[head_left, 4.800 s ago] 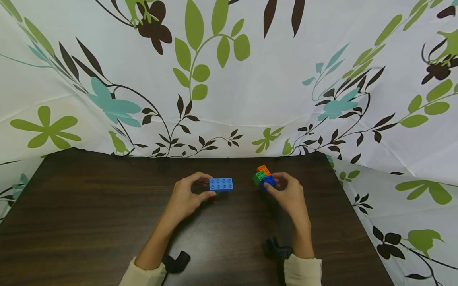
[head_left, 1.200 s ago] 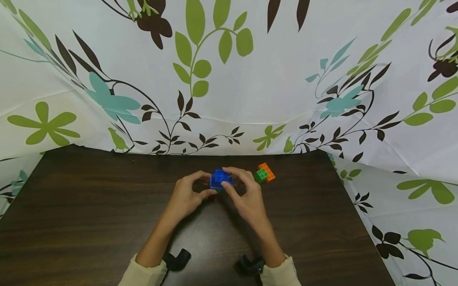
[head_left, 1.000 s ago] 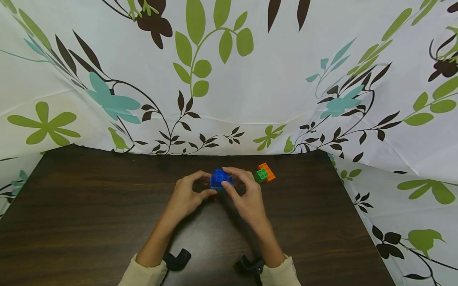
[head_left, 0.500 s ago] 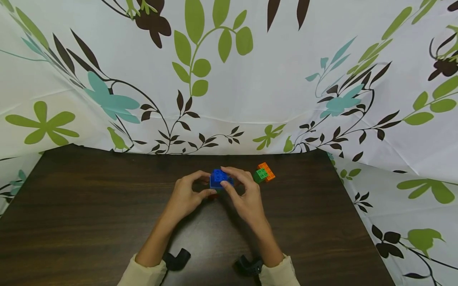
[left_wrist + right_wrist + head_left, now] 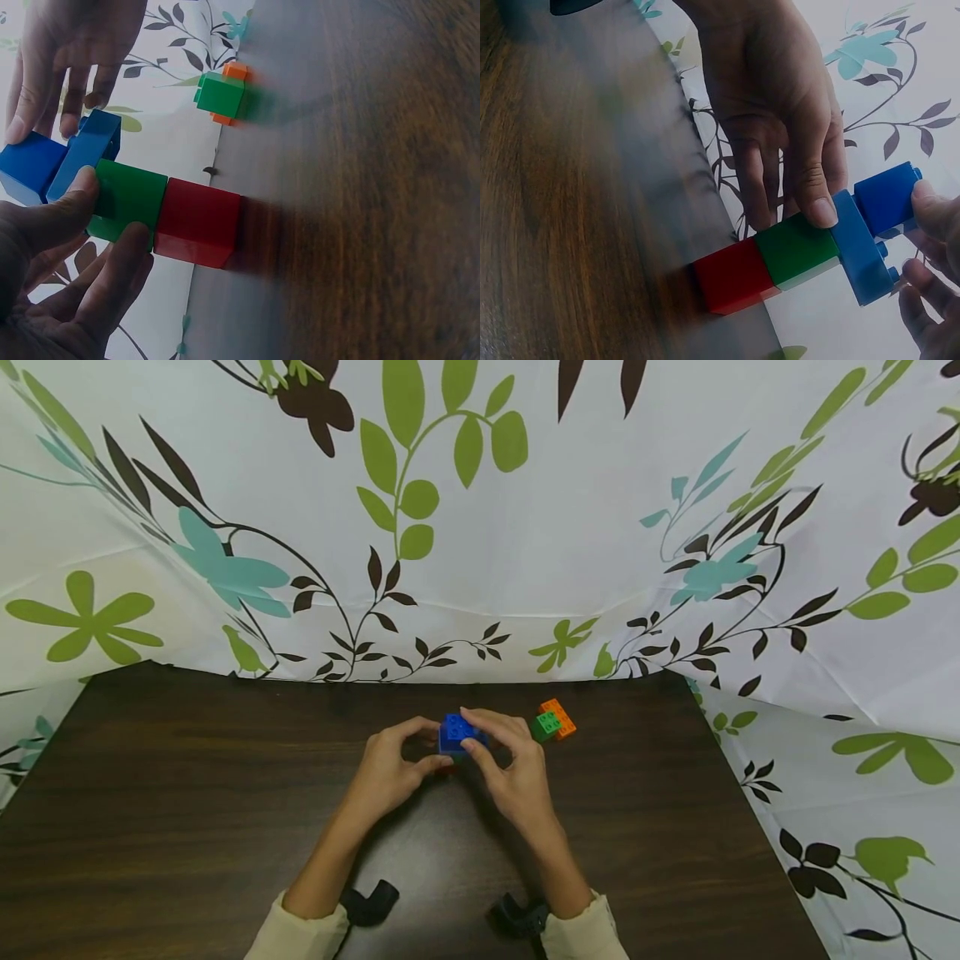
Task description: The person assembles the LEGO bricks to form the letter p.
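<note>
A small tower of toy building bricks stands on the table: a red brick [image 5: 196,225] at the bottom, a green brick [image 5: 131,196] over it, then a longer light blue brick [image 5: 859,255]. On the tower's top, at the left end of the light blue brick, sits a smaller dark blue brick [image 5: 456,727]. My left hand [image 5: 393,768] holds the tower from the left, thumb and fingers around the green brick. From the right, my right hand [image 5: 513,768] pinches the dark blue brick between thumb and fingers.
To the right of the tower lies an orange brick [image 5: 553,707] with a small green brick [image 5: 546,725] against it. The dark wooden table [image 5: 187,793] ends at a leaf-patterned white cloth [image 5: 585,552] behind. Each wrist wears a black mount.
Since the earliest frame, my right hand has carried the dark blue brick left, from beside the orange and green bricks onto the light blue one. Over the last second both hands hold nearly still.
</note>
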`<act>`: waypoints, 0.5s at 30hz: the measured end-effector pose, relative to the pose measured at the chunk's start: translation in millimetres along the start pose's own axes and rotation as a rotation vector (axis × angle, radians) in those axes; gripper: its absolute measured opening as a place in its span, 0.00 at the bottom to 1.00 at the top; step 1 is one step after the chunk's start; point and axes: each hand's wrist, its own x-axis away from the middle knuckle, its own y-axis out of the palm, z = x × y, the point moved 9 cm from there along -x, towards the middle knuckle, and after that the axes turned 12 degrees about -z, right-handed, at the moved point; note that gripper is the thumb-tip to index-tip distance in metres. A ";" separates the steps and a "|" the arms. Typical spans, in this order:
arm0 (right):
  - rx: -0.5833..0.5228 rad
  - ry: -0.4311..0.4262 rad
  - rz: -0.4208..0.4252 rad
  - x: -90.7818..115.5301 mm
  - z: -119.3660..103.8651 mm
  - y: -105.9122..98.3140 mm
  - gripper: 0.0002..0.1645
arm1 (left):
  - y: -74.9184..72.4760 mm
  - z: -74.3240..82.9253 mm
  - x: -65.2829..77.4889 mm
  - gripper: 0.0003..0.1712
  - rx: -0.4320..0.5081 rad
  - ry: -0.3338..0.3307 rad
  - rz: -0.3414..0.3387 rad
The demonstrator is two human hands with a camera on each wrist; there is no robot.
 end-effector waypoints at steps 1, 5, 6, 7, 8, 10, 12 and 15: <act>0.007 -0.008 0.005 0.1 -0.5 0.0 0.22 | 0.0 -0.3 0.0 0.20 0.000 -0.002 0.000; 0.039 -0.035 0.020 0.3 -3.2 0.3 0.23 | 0.2 -0.6 0.2 0.20 -0.004 -0.003 -0.002; 0.046 -0.039 0.023 0.5 -3.6 0.3 0.23 | 0.2 -0.5 0.3 0.20 -0.004 -0.002 -0.002; 0.051 -0.042 0.026 0.7 -3.8 0.4 0.23 | 0.4 -0.6 0.1 0.20 -0.004 -0.001 -0.003; 0.057 -0.045 0.028 0.7 -4.4 0.5 0.23 | 0.6 -0.4 0.0 0.20 -0.004 0.003 -0.005; 0.072 -0.051 0.032 0.9 -5.0 0.6 0.23 | 0.6 -0.4 -0.3 0.20 -0.003 0.006 -0.005; 0.088 -0.063 0.039 0.9 -6.1 1.0 0.22 | 0.7 -0.6 -0.5 0.20 -0.001 0.005 -0.007; 0.115 -0.080 0.047 1.1 -8.1 2.0 0.22 | 1.0 -1.5 -0.5 0.20 -0.001 -0.005 -0.011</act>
